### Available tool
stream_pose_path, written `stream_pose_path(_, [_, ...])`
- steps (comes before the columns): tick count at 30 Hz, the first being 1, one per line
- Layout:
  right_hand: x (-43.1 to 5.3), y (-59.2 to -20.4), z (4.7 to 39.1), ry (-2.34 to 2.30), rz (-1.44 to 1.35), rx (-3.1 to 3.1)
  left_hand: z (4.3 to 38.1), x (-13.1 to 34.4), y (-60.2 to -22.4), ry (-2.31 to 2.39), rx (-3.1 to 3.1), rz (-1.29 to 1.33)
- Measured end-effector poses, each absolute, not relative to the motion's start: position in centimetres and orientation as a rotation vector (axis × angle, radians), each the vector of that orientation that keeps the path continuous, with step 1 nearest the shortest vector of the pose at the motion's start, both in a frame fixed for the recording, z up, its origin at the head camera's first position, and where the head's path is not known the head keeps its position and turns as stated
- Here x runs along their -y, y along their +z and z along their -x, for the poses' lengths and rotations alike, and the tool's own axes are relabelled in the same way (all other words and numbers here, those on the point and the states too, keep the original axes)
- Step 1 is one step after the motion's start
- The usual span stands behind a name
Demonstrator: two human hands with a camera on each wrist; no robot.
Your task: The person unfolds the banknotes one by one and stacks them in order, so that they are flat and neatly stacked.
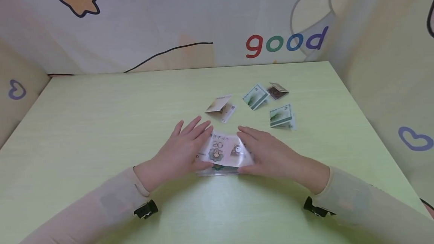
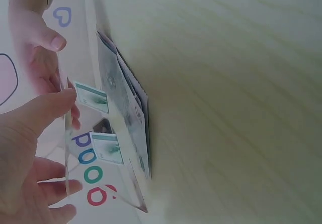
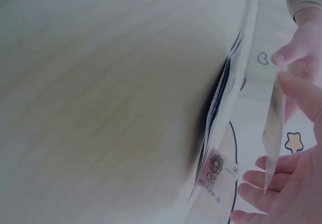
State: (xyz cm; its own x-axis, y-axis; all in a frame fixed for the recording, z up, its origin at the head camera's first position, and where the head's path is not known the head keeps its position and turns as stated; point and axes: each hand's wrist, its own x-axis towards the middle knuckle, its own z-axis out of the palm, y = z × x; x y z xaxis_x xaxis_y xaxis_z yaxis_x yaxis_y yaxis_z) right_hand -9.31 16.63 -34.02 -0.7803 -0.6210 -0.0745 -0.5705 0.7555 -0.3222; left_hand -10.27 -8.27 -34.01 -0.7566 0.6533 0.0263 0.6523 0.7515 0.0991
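My left hand (image 1: 179,151) and right hand (image 1: 271,151) hold a pale pink 20 play banknote (image 1: 222,150) by its two ends, thumbs at the near edge and fingers towards the far edge. The note bows slightly. In the right wrist view the same banknote (image 3: 274,118) appears nearly edge-on, between thumb and fingers. Below it a stack of play banknotes (image 2: 132,116) lies on the table, and a greenish part of it shows under the held note's near edge. A clear, glossy edge (image 1: 217,173) shows at the near side of the stack.
Beyond my hands lie several folded play banknotes: a pale 20 note (image 1: 218,104), a green note (image 1: 255,96), another green note (image 1: 280,115) and a brown note (image 1: 277,91). The light wooden table (image 1: 101,123) meets a printed cloth wall (image 1: 169,18) at the back.
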Motion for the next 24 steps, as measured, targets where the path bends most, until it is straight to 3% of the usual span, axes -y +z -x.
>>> stream_pose_path(24, [-17.44,-34.44,9.41,-0.337,1.061,-2.719,10.17,7.68,-34.86,0.375,-2.803,-1.016])
